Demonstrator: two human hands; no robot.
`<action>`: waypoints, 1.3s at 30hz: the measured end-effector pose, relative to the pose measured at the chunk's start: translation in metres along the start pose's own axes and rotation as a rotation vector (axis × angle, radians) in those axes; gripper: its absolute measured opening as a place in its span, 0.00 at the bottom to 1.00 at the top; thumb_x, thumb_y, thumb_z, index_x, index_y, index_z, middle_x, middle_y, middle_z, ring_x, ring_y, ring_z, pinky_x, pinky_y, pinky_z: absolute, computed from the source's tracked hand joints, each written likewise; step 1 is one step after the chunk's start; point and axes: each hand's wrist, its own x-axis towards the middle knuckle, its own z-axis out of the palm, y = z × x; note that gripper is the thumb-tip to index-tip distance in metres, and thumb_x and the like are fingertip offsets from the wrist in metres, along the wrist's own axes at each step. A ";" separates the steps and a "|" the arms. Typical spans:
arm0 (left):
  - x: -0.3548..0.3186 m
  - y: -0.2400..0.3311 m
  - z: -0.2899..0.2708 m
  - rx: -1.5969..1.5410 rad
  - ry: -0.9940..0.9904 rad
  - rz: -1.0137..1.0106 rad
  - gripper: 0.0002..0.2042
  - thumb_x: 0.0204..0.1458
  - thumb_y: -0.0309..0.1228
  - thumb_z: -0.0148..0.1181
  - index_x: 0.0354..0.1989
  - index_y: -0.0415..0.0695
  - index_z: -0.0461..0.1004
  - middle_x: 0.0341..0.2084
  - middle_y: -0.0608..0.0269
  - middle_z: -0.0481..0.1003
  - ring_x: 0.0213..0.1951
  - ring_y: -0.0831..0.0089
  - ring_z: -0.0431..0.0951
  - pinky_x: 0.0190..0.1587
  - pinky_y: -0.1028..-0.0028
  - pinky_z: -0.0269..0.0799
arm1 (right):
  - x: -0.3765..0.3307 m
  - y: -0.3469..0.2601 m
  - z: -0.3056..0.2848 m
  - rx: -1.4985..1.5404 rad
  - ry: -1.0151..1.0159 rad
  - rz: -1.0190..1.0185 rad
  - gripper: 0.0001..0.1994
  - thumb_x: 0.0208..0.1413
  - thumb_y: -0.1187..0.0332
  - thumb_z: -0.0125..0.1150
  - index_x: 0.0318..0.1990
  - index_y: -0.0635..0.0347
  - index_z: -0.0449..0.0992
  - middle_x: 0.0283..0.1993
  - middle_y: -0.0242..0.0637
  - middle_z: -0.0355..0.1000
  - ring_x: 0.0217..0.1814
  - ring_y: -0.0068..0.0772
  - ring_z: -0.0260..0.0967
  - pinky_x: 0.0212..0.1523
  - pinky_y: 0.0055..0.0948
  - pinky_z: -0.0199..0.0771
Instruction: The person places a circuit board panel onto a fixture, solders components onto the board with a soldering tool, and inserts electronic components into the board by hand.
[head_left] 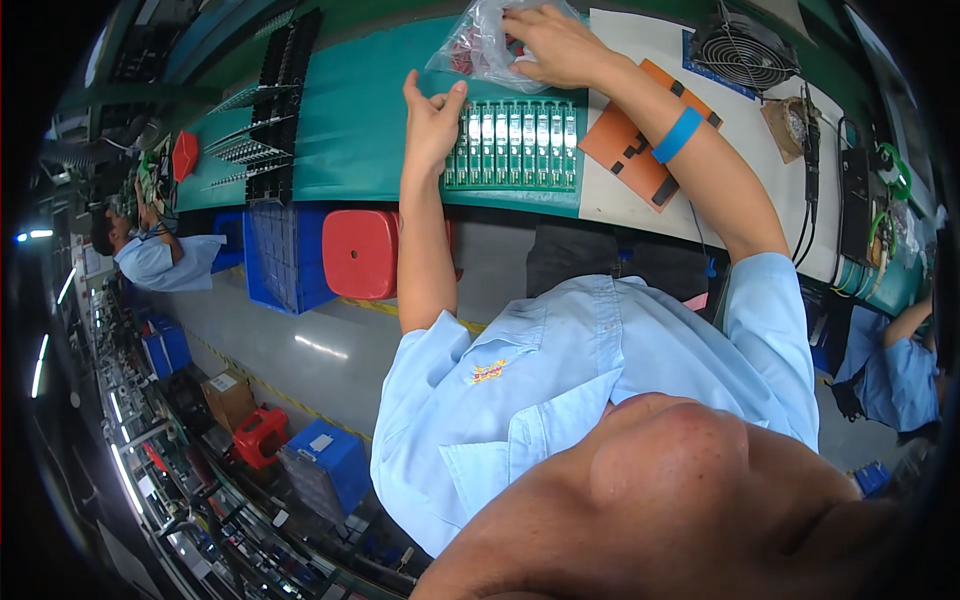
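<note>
A green circuit board panel (515, 145) with a row of white parts lies on the green bench mat (350, 110). My left hand (432, 115) rests at the panel's left edge, fingertips pinched together on what may be a small part, too small to make out. My right hand (555, 45) reaches into a clear plastic bag (475, 45) holding small red parts, beyond the panel. A blue wristband (677, 135) sits on my right forearm.
An orange pad (625, 150) lies right of the panel. A small fan (742, 50), a soldering tool (808, 130) and cables stand at the right. Black racks (275, 100) sit left. A red stool (360, 253) and blue crates (285, 255) are below the bench. Other workers sit at both sides.
</note>
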 end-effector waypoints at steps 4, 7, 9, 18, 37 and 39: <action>0.014 -0.002 0.002 -0.008 -0.031 -0.013 0.38 0.61 0.35 0.62 0.70 0.30 0.45 0.39 0.47 0.77 0.33 0.71 0.78 0.33 0.78 0.75 | -0.001 0.004 0.007 0.016 0.077 -0.013 0.21 0.50 0.61 0.62 0.50 0.63 0.71 0.58 0.58 0.66 0.55 0.66 0.64 0.57 0.55 0.66; 0.010 -0.008 0.005 -0.015 0.028 0.012 0.35 0.61 0.35 0.61 0.69 0.30 0.49 0.37 0.49 0.77 0.33 0.72 0.78 0.33 0.79 0.74 | -0.012 -0.001 0.009 0.007 0.380 -0.047 0.28 0.50 0.57 0.64 0.56 0.63 0.68 0.58 0.61 0.64 0.55 0.69 0.63 0.58 0.57 0.65; 0.010 -0.012 0.006 -0.023 0.049 0.020 0.35 0.62 0.35 0.61 0.69 0.30 0.50 0.36 0.50 0.77 0.33 0.72 0.78 0.33 0.79 0.74 | -0.018 -0.005 0.006 -0.002 0.477 -0.062 0.30 0.50 0.56 0.65 0.58 0.63 0.67 0.58 0.62 0.64 0.55 0.70 0.63 0.58 0.58 0.65; 0.008 -0.008 -0.001 -0.107 -0.130 0.047 0.27 0.58 0.29 0.65 0.63 0.33 0.63 0.37 0.51 0.76 0.36 0.72 0.79 0.34 0.80 0.75 | -0.030 0.002 -0.009 0.347 0.349 0.244 0.39 0.50 0.51 0.65 0.67 0.63 0.60 0.61 0.66 0.62 0.60 0.69 0.61 0.62 0.58 0.62; -0.015 -0.009 -0.027 -0.314 -0.260 -0.008 0.22 0.58 0.24 0.63 0.61 0.39 0.67 0.36 0.58 0.77 0.37 0.75 0.79 0.40 0.82 0.73 | -0.033 0.022 -0.029 0.196 0.078 -0.006 0.09 0.53 0.70 0.60 0.37 0.66 0.77 0.41 0.51 0.78 0.41 0.54 0.75 0.45 0.42 0.75; -0.024 -0.005 -0.025 -0.340 -0.291 -0.019 0.22 0.59 0.25 0.62 0.61 0.39 0.68 0.35 0.59 0.77 0.38 0.75 0.79 0.40 0.83 0.73 | -0.036 0.027 -0.033 0.158 0.068 -0.007 0.07 0.52 0.71 0.60 0.34 0.66 0.77 0.39 0.50 0.78 0.40 0.53 0.75 0.44 0.42 0.75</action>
